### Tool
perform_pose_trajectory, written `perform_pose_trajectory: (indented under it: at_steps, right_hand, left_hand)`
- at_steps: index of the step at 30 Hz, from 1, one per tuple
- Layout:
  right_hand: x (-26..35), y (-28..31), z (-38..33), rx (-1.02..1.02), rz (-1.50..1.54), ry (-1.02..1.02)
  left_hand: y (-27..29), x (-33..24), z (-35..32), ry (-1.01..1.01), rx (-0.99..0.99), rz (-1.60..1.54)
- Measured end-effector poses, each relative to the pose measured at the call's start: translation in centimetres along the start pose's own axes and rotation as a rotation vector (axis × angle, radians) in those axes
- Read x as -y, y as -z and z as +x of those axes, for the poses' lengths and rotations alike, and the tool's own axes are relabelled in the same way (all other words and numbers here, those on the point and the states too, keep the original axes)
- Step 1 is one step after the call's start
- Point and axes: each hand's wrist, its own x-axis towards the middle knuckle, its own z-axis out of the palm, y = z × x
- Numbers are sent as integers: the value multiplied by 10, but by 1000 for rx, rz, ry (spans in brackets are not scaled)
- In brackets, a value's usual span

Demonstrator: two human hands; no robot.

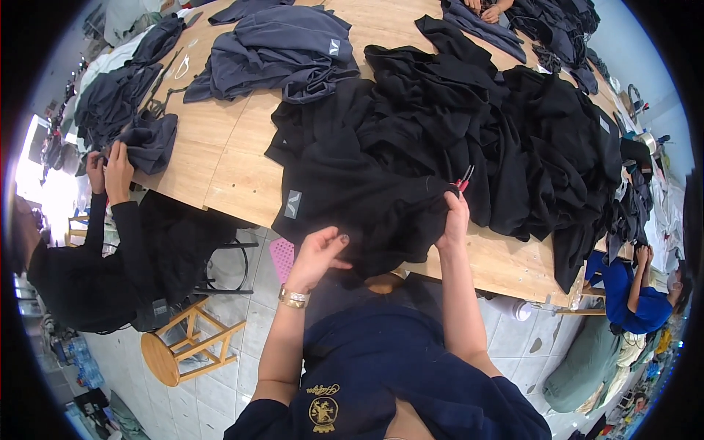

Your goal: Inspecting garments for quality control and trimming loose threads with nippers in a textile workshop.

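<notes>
A black fabric garment (352, 198) with a small grey patch hangs partly over the table's near edge in front of me. My right hand (453, 224) is closed at the garment's right side, pinching its edge. Small red-handled thread snips (463, 180) stick up from the same hand, their blades pointing away from me. Just below the garment's near edge, my left hand (317, 258) has thumb and fingers apart, with nothing seen in it. A bracelet circles that wrist.
More black garments (447, 103) lie heaped across the wooden table (238, 158), with dark grey garments (275, 55) behind. Co-workers handle cloth at left (110, 172), far right (642, 271) and the far edge. A wooden stool (161, 359) stands on the tiled floor at left.
</notes>
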Motion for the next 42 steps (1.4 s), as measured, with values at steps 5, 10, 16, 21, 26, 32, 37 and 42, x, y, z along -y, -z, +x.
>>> perform_pose_trajectory:
  at_steps: [5, 10, 16, 21, 26, 32, 37, 42]
  right_hand:
    - [0, 20, 8, 52, -115, 75]
    - [-10, 16, -3, 59, -173, 42]
    - [-20, 30, 5, 0, -113, -37]
    - [-15, 2, -17, 4, -804, 428]
    - [-21, -50, -60, 286, -834, 554]
    - [-53, -63, -70, 465, -949, 446]
    - [-45, -39, -45, 276, -711, 363]
    - [-26, -37, -41, 83, -544, 415]
  left_hand:
    - [-8, -29, -6, -288, 212, -734]
    - [-1, -23, 10, -323, 105, -1078]
    - [6, -12, 21, -227, 344, -1042]
    - [3, -8, 28, -232, 311, -1173]
    - [-7, -16, 25, -228, 180, -1157]
    - [-13, -13, 24, -223, 83, -1093]
    - [-8, -8, 22, -230, 20, -1088]
    - [4, 4, 23, -148, 82, -1145]
